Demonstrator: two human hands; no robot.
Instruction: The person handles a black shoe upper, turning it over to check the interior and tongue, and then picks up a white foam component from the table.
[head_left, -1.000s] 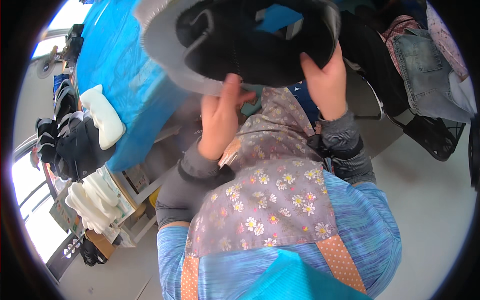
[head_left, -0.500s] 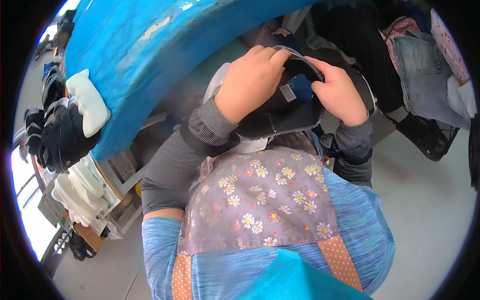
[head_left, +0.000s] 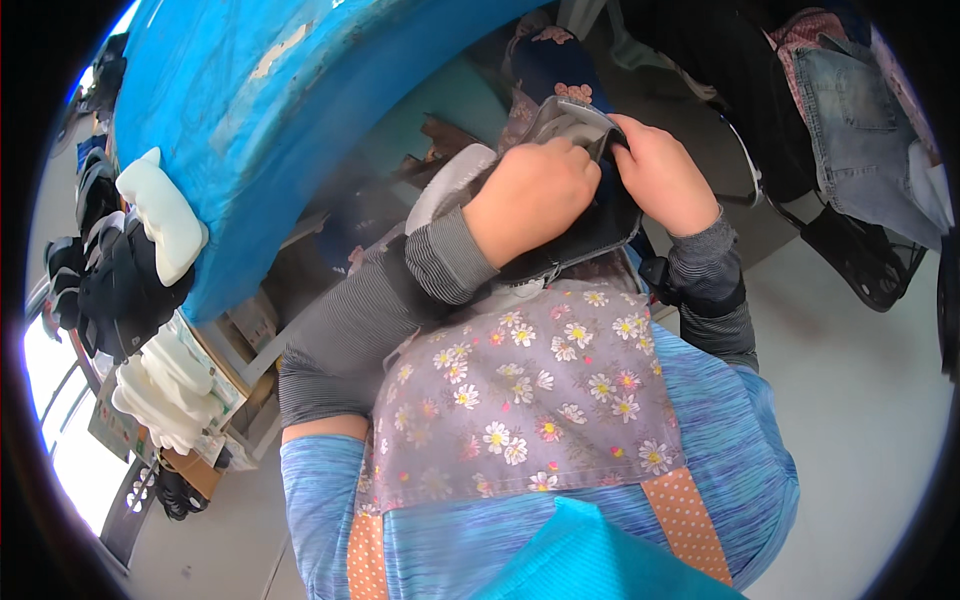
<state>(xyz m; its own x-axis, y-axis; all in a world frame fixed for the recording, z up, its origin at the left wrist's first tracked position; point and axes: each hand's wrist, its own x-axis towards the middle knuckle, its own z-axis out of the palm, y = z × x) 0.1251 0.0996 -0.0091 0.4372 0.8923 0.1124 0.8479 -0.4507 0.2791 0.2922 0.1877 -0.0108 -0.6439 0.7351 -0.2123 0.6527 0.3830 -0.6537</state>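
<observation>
Over my lap lies a black sewn fabric piece (head_left: 585, 245) with a stitched edge and a pale grey inner side (head_left: 570, 122) showing at its top; I cannot make out its exact kind. My left hand (head_left: 540, 195) is closed, its curled fingers on the piece's upper edge, with the fingertips hidden. Close by, my right hand (head_left: 668, 180) pinches the same edge between thumb and forefinger. A light grey padded piece (head_left: 450, 185) sits beside my left wrist. My knees wear a floral apron (head_left: 520, 400).
A blue plastic-covered surface (head_left: 230, 130) curves across the upper left, with a white moulded form (head_left: 165, 220) at its edge. Black shoe-like items (head_left: 125, 290) and white forms (head_left: 170, 385) stand at left. At right, jeans (head_left: 855, 130) are near a black sandal (head_left: 865, 260).
The piece's upper edge has folded over, so its grey inner side shows and the inside label is hidden. My left hand has moved right and down, closer to the right hand.
</observation>
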